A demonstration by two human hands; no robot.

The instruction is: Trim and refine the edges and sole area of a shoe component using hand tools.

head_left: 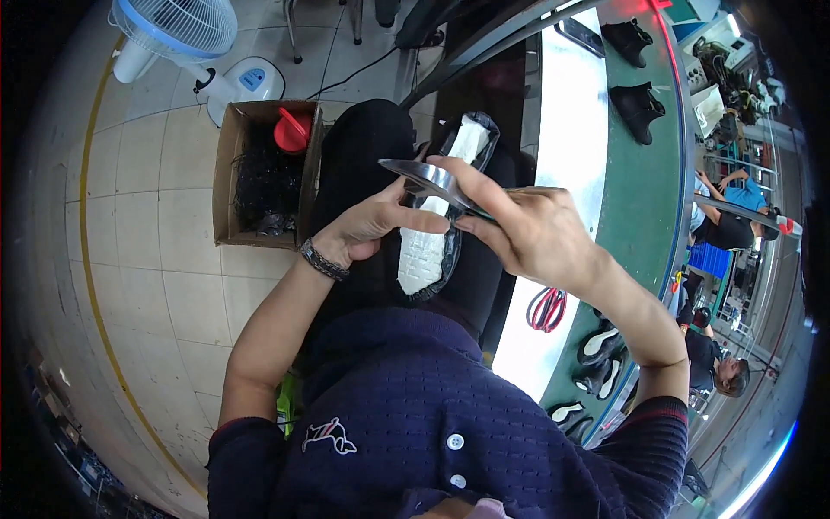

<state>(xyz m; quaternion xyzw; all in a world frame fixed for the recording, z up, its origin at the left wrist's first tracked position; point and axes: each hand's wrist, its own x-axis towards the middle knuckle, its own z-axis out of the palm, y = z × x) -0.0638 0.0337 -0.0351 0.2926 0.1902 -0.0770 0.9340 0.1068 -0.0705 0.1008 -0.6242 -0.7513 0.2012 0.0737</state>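
Note:
A black shoe upper [422,259] lies bottom up across my lap, its long white insole board showing and its black edge folded round the rim. My left hand [376,221] grips the shoe by its left side near the middle, thumb stretched over the white board. In my right hand [527,223] is a shiny metal tool with a curved, blade-like head [424,176]. It is held just above the sole, its pointed end toward the left. The tool's grip is covered by my fingers, so its exact kind is unclear.
Left of my legs stands a cardboard box [226,177] with black scraps and a red-lidded thing [292,131]. A fan [177,30] is beyond it. On the right, a metal ledge [566,130] borders a green conveyor belt [640,186] carrying black boots [638,111] and shoes [598,348].

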